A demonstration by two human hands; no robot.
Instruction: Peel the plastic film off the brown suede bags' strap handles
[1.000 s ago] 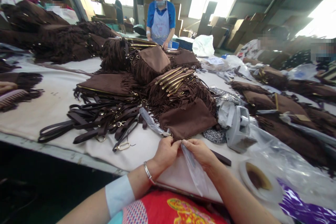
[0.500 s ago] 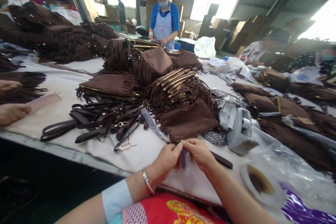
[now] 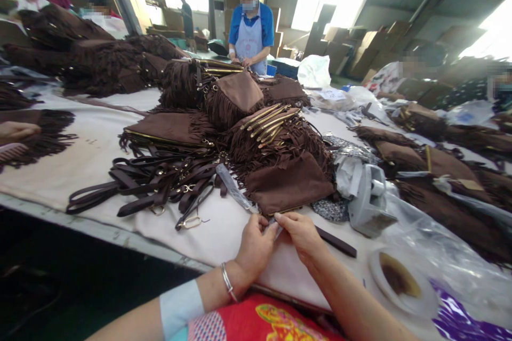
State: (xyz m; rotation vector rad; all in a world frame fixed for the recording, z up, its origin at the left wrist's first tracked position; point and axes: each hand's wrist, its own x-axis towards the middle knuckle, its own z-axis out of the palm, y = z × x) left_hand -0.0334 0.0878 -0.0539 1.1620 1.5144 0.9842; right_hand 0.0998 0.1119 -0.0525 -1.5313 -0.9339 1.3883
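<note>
My left hand (image 3: 258, 242) and my right hand (image 3: 300, 232) meet at the lower edge of a brown pouch (image 3: 288, 184). Fingers of both are pinched on a thin strip in clear plastic (image 3: 279, 222) at the pouch's zipper corner. A plastic-wrapped strap piece (image 3: 234, 186) lies just left of the pouch. Behind it rests a fringed pouch stack with gold zippers (image 3: 268, 122). To the left is a tangle of dark straps (image 3: 160, 181) with metal rings.
A grey-white tape dispenser (image 3: 370, 202) and a tape roll (image 3: 402, 279) sit at right, near clear plastic sheets. A dark strap (image 3: 336, 241) lies beside my right hand. Another person's hand (image 3: 18, 132) holds a comb at far left. A person in an apron (image 3: 250, 37) stands opposite.
The plastic-covered strip that hung below my fingers is now folded up between them. At far left, the other person's comb has moved left onto the fringe.
</note>
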